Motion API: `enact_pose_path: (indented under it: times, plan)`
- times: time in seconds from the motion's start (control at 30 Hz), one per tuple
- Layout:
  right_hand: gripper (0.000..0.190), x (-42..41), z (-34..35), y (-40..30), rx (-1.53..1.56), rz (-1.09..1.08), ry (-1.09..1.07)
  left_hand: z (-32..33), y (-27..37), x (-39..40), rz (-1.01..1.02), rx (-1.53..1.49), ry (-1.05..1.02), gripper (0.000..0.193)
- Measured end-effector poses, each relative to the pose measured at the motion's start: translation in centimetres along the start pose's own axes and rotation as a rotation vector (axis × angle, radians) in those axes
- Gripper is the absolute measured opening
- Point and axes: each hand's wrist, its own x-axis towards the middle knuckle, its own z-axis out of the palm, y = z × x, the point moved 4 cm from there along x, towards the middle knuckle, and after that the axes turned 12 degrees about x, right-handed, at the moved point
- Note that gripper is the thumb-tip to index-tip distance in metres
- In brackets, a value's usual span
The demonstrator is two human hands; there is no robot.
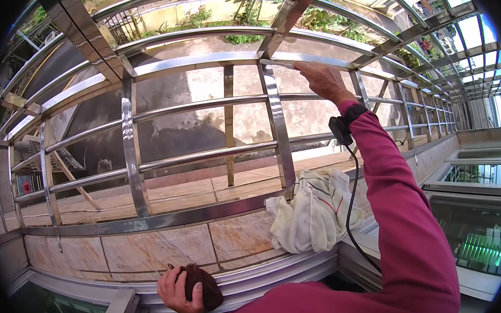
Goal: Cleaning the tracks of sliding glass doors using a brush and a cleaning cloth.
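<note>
My left hand (179,292) grips a bunched dark brown cloth (205,288) at the metal window track (260,277). Out ahead, my right hand (323,78) is closed around a slim pale tool (276,62), whose exact kind cannot be made out. The tool's end lies against the horizontal stainless-steel rail (199,63), by the top of an upright bar (275,110). Below my right forearm, a crumpled off-white towel (312,213) with dark and red stripes is draped over the tiled ledge and the bottom rail.
A stainless-steel cage of bars (131,152) encloses the window. Marble-patterned tiles (156,247) cover the sill. Sliding glass panes (472,231) stand at right. A black cable (353,197) runs from a dark device strapped on my right wrist. Paved ground (172,114) lies far below.
</note>
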Motion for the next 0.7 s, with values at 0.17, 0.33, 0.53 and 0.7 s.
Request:
enact_pose_path:
  times: [0.17, 0.33, 0.53, 0.7]
  plan:
    - [0.029, 1.0, 1.6, 1.0, -0.156, 0.228, -0.207, 0.3, -0.6, -0.4, 0.009, 0.003, -0.01, 0.036]
    - [0.026, -2.2, 0.9, 3.1, -0.053, 0.175, -0.042, 0.3, -0.4, -0.4, -0.001, 0.004, -0.02, 0.037]
    - [0.028, 0.7, 1.8, 1.2, -0.027, 0.154, -0.093, 0.5, -0.6, -0.5, 0.022, 0.019, -0.032, 0.037]
    - [0.025, -5.6, 1.9, 4.7, -0.033, 0.347, -0.163, 0.6, -0.6, -0.6, 0.011, 0.006, -0.036, 0.036]
